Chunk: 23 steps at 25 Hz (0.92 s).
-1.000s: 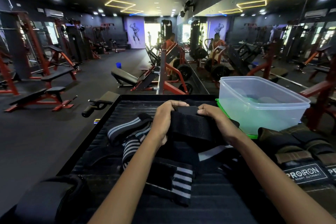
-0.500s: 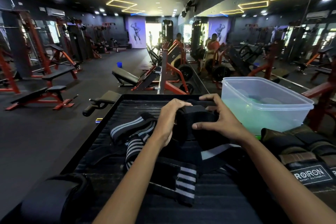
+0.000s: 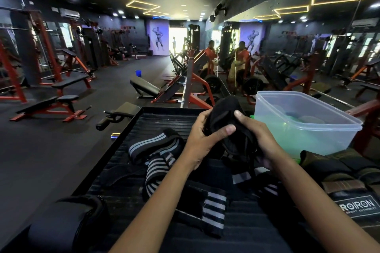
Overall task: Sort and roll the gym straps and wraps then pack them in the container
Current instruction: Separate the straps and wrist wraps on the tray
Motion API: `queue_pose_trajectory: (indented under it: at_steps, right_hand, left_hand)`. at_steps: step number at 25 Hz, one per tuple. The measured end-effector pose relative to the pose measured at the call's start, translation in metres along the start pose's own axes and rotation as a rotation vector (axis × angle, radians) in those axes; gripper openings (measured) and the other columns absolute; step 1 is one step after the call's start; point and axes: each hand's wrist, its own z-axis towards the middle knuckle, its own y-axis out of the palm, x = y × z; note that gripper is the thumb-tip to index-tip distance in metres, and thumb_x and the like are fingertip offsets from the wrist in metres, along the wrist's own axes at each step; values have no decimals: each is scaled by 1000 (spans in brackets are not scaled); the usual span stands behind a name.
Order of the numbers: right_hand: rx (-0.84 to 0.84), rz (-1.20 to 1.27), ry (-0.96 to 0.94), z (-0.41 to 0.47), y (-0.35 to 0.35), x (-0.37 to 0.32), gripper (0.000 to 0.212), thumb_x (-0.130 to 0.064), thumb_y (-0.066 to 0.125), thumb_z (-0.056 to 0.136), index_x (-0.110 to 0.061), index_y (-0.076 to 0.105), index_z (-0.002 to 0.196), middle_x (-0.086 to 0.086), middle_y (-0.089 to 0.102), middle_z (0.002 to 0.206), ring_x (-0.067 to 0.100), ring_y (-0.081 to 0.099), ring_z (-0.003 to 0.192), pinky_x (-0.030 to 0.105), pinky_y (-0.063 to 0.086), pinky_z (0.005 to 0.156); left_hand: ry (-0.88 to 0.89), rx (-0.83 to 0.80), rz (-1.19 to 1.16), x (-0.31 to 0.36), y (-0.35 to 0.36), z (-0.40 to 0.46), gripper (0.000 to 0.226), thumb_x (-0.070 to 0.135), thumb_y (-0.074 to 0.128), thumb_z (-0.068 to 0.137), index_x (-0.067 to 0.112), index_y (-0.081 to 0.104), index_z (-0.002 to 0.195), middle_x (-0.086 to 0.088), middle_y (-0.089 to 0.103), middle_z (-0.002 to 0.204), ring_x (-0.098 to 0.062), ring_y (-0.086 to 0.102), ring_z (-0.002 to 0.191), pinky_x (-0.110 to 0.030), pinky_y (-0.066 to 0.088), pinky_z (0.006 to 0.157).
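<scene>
Both hands are clamped on the black strap [image 3: 224, 123]: the left hand [image 3: 202, 139] curls round its near side with the thumb pressed across the front, and the right hand [image 3: 261, 139] wraps it from 3 o'clock, holding the bundle lifted off the tray [image 3: 164, 117]. In my judgement the roll is part-formed; turns should be kept tight with edges aligned and the loose tail under tension. The container [image 3: 308, 127] stands open at 2 o'clock, while striped wraps [image 3: 156, 146] lie unrolled at 8 o'clock.
</scene>
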Motion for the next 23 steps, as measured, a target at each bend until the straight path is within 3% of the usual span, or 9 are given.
queue_pose_trajectory:
  at_steps: [4, 7, 8, 10, 13, 16, 18, 20, 23]
  right_hand:
    - [32, -127, 52, 6, 2, -1, 56, -60, 50, 86, -14, 73, 110, 13, 72, 110, 28, 68, 105, 43, 47, 100]
    - [69, -283, 84, 6, -5, -10, 69, -73, 58, 75, -11, 75, 100, 17, 73, 100, 31, 71, 88, 45, 55, 89]
    - [57, -294, 118, 4, -11, -16, 66, -70, 62, 74, -8, 74, 92, 19, 71, 88, 30, 70, 67, 38, 59, 68]
    - [10, -254, 158, -2, -20, -25, 51, -55, 63, 79, -5, 70, 88, 9, 55, 57, 12, 41, 30, 14, 29, 33]
    - [59, -144, 126, -2, -32, -33, 37, -36, 65, 75, -5, 61, 95, -4, 41, 52, 1, 28, 28, 13, 14, 28]
    - [111, -87, 113, 3, -38, -32, 23, -31, 66, 75, -15, 49, 73, -5, 33, 56, 1, 25, 27, 12, 14, 28]
    - [86, -43, 105, 4, -40, -33, 35, -27, 64, 82, -18, 38, 60, -6, 28, 47, 2, 21, 25, 15, 7, 30]
    - [103, -9, 101, 2, -42, -36, 43, -22, 63, 86, -19, 43, 48, -7, 29, 40, 4, 20, 24, 20, 3, 38]
    - [268, -19, 80, -2, -45, -42, 29, -19, 70, 73, -21, 62, 45, -7, 43, 40, 9, 31, 34, 23, 18, 42]
  left_hand:
    - [-69, 89, -151, -1, 3, 3, 81, 49, 86, 56, 12, 59, 122, -9, 68, 118, -23, 64, 111, -32, 52, 90]
    - [-72, 106, -237, 2, 1, 3, 92, 56, 86, 54, 8, 57, 127, -12, 66, 122, -24, 62, 115, -37, 51, 95]
    - [-72, 102, -266, 4, 1, 2, 91, 53, 87, 54, 6, 56, 126, -11, 66, 122, -24, 63, 114, -37, 52, 93]
    - [-87, 94, -291, 6, 1, -1, 73, 43, 86, 60, 8, 58, 118, -5, 71, 111, -20, 67, 104, -29, 56, 81]
    - [-69, -11, -238, 9, 1, -7, 63, 38, 87, 57, 17, 59, 109, 5, 72, 98, -11, 68, 95, -22, 54, 73]
    - [-66, -131, -228, 10, 3, -10, 67, 27, 83, 54, 18, 56, 115, 3, 70, 104, -12, 66, 100, -24, 53, 79]
    - [-64, -164, -252, 8, 2, -11, 59, 22, 73, 59, 18, 56, 115, 1, 70, 104, -14, 66, 100, -25, 54, 80]
    - [-60, -208, -229, 8, 0, -11, 58, 20, 71, 61, 16, 56, 117, -2, 68, 107, -18, 64, 102, -30, 53, 85]
    - [-27, -324, -12, 13, -2, -9, 69, 18, 73, 64, 9, 46, 127, -9, 61, 116, -24, 58, 110, -35, 48, 95]
